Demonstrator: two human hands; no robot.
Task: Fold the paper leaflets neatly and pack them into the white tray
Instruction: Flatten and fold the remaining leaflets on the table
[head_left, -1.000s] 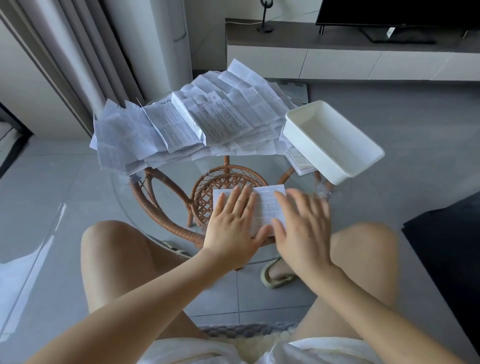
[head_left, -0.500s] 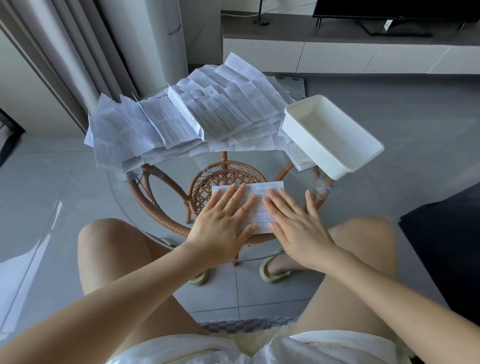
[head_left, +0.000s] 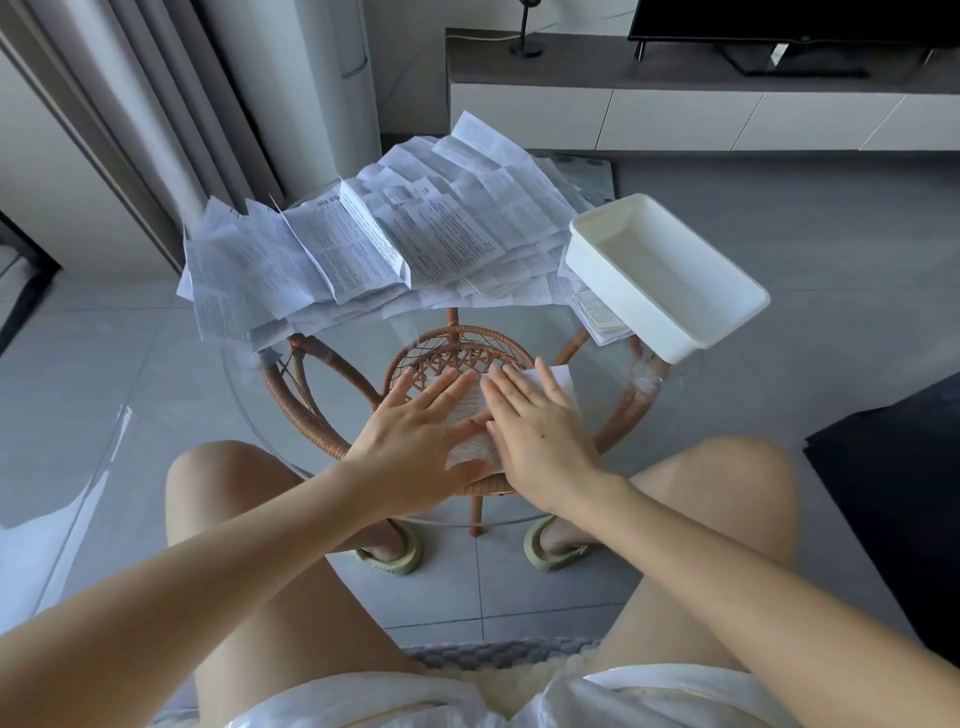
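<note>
A folded paper leaflet (head_left: 470, 415) lies flat near the front edge of the round glass table (head_left: 249, 374). My left hand (head_left: 415, 441) presses on its left part with straight fingers. My right hand (head_left: 540, 426) lies flat on its right part, fingers spread. Most of the leaflet is hidden under both palms. A heap of unfolded printed leaflets (head_left: 374, 239) covers the far half of the table. The white tray (head_left: 670, 322) stands at the right edge, tilted on some papers, with nothing visible inside.
The table has a rattan frame (head_left: 311, 405) seen through the glass. My knees sit close under the front rim. A dark cushion (head_left: 893, 478) is at the right, curtains (head_left: 156, 104) at the far left and a low TV cabinet (head_left: 675, 104) behind.
My right hand has slid left across the folded leaflet toward my left hand, so the two hands now nearly touch. The left hand has stayed pressing in place.
</note>
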